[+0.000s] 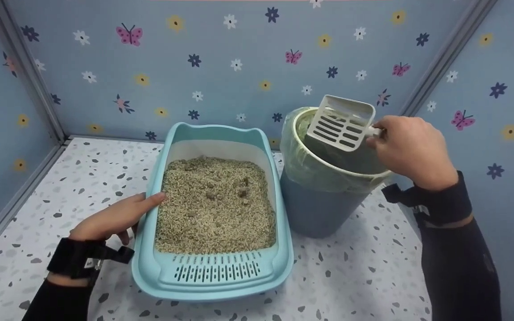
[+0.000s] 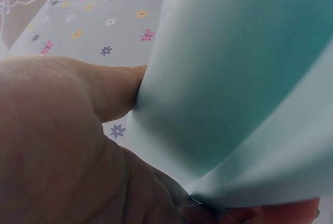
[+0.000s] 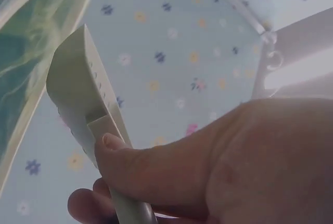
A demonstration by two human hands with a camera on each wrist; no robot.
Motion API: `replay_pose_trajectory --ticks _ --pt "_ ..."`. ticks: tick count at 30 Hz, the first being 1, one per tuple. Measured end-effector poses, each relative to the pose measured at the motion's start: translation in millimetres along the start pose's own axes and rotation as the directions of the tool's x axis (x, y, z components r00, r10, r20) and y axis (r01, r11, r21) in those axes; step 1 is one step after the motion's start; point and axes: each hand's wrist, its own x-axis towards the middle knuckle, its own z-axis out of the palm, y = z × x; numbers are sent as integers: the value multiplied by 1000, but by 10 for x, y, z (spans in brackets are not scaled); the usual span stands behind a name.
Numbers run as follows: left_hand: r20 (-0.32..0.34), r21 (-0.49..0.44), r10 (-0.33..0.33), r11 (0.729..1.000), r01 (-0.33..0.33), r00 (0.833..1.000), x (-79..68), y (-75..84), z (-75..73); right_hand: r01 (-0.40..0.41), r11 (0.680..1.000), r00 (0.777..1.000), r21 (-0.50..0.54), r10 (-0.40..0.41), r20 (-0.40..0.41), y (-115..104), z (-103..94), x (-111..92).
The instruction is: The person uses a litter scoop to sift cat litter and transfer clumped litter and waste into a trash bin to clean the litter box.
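Head view puts your right hand [image 1: 411, 149] around the handle of the slotted scoop [image 1: 342, 125], its head tilted above the bin [image 1: 319, 211] just to that hand's left. Your left hand [image 1: 116, 218] grips the near-side rim of the litter tray [image 1: 147, 229], thumb over the edge and fingers below it on the outside. You look to be at the emptying step: no clump shows on the visible face of the scoop, so its load may already be off, though I can't be sure. Between your hands, the litter [image 1: 212, 223] has a few darker clumps [image 1: 242, 192] on top. The next move seems to call for a clean check of the scoop over the liner [image 1: 295, 167], then a low pass from your right hand under those clumps, with your left keeping the tray steady.

Beneath both hands lies a white surface [image 1: 350, 276] with grey speckles. Beyond them stands a blue wall [image 1: 239, 40] printed with flowers and butterflies, panels closing in on either side along grey corner posts. Past your right hand, the right wrist view catches a bright light strip [image 3: 302, 70].
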Motion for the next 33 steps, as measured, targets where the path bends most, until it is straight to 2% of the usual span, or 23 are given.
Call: replay_pose_trajectory --ticks 4,9,15,22,26,33 --pt "-5 9 5 1000 -5 1000 7 -2 -6 67 998 998 9 -67 1 -273 9 -68" --pt "-1 2 10 1000 -10 1000 -1 -7 -12 139 990 990 -1 -139 33 -650 139 -102" --pt "-2 2 13 1000 -13 1000 -12 11 -9 255 960 966 -114 -246 80 -1014 497 -29" --pt "-3 2 22 1000 -22 1000 -12 1 -6 394 889 918 -236 -366 151 -1346 963 60" --pt "-2 0 23 1000 -23 1000 -18 5 -2 435 856 897 -278 -388 210 -1475 1191 125" --pt "-2 3 6 1000 -6 1000 -16 24 -12 453 831 883 -322 -369 290 -1640 1461 283"
